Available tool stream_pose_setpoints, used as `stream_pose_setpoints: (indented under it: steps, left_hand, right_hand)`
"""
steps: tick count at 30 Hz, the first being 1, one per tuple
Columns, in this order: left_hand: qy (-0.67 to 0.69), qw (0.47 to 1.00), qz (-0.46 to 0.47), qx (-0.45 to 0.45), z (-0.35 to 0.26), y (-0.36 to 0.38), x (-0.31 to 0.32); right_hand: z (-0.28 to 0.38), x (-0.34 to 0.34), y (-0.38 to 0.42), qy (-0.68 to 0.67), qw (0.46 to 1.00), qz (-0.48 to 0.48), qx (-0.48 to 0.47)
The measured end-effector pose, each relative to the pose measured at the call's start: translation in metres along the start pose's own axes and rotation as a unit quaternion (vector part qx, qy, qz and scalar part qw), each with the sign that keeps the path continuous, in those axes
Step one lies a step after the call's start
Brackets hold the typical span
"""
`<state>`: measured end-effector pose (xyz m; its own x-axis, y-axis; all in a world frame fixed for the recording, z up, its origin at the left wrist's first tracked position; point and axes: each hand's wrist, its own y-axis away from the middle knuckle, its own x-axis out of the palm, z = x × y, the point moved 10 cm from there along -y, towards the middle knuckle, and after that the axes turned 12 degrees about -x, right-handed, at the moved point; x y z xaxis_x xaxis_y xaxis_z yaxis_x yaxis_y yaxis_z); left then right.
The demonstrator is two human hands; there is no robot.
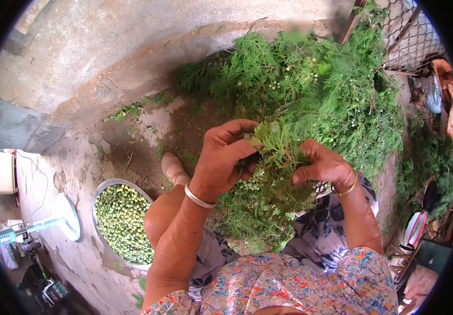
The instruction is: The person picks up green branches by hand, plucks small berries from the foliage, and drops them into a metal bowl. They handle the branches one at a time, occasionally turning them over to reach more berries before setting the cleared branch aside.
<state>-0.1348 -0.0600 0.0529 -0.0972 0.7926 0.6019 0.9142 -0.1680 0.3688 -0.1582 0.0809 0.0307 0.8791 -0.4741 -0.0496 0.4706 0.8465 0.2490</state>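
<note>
A green leafy sprig (279, 144) is held up between my two hands, over the person's lap. My left hand (226, 155), with a pale bangle at the wrist, pinches the sprig's left side with thumb and fingers. On the other side, my right hand (323, 165), with a gold-coloured bangle, has its fingers closed around the sprig's stems. More cut greenery (253, 210) lies below the hands, between the legs. A round basin (99, 223) full of small green and yellowish cones stands on the ground at the left.
A large heap of leafy branches (342, 89) spreads from the wall (132, 42) to the right. Wire mesh (415, 37) stands at the upper right. A pale blue fan (68, 216) and a white container (0, 172) are at the left. A sandal-clad foot (173, 165) rests near the basin.
</note>
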Motion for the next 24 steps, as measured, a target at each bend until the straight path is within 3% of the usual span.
stream_pose_setpoints:
  steps: [3, 9, 11, 17, 20, 24]
  left_hand:
    - [0.038, 0.999, -0.003, -0.021, 0.007, -0.002, -0.005]
    - [0.005, 0.998, -0.026, -0.065, 0.012, -0.003, -0.005]
    - [-0.008, 0.997, -0.010, -0.071, 0.016, -0.005, -0.003]
    - [-0.015, 0.996, -0.014, -0.081, 0.017, -0.005, 0.001]
    - [-0.008, 0.997, -0.010, -0.082, 0.017, -0.005, 0.004]
    - [-0.005, 0.995, -0.026, -0.092, 0.022, -0.005, -0.002]
  right_hand:
    - [-0.009, -0.002, 0.000, -0.019, 0.998, -0.030, 0.042]
    - [-0.013, -0.006, -0.002, 0.150, 0.986, -0.011, 0.067]
    - [-0.011, 0.005, -0.003, 0.085, 0.994, 0.030, 0.066]
    - [-0.007, -0.002, -0.002, 0.151, 0.988, -0.008, 0.031]
    - [0.010, 0.003, -0.004, 0.122, 0.992, 0.000, -0.003]
    - [0.002, 0.000, -0.002, 0.129, 0.991, -0.011, 0.020]
